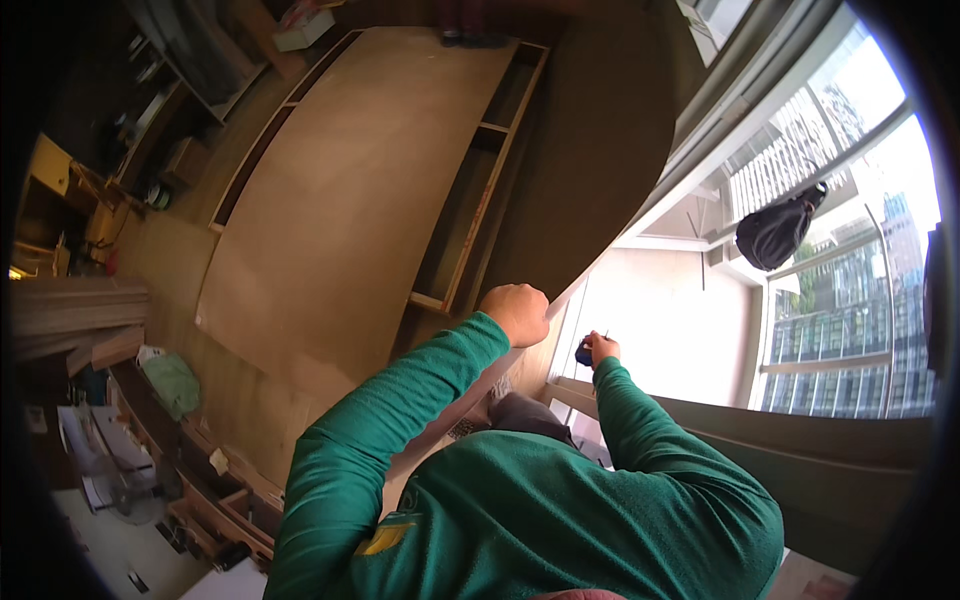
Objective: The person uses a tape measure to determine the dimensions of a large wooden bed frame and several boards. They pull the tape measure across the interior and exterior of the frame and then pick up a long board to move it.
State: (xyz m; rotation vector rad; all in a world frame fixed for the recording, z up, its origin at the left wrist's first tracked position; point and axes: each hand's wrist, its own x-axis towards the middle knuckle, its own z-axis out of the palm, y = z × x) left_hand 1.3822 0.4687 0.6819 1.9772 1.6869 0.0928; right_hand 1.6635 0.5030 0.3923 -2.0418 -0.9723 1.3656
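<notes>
A large dark brown panel (590,160) reaches from in front of me to the far side. My left hand (517,314) is closed at its near corner, with the fingertips curled out of sight. To the right, beside a white surface (670,310), my right hand (601,348) is closed around a small dark blue object (583,352). A thin dark tip sticks up by those fingers. The object is too small to make out its exact kind.
A light brown sheet (340,180) lies over a wooden frame (465,240) on the left. Someone's feet (470,40) stand beyond it. A black bag (780,232) hangs by the windows. Stacked boards (75,310) and a pale green bag (172,383) are at far left.
</notes>
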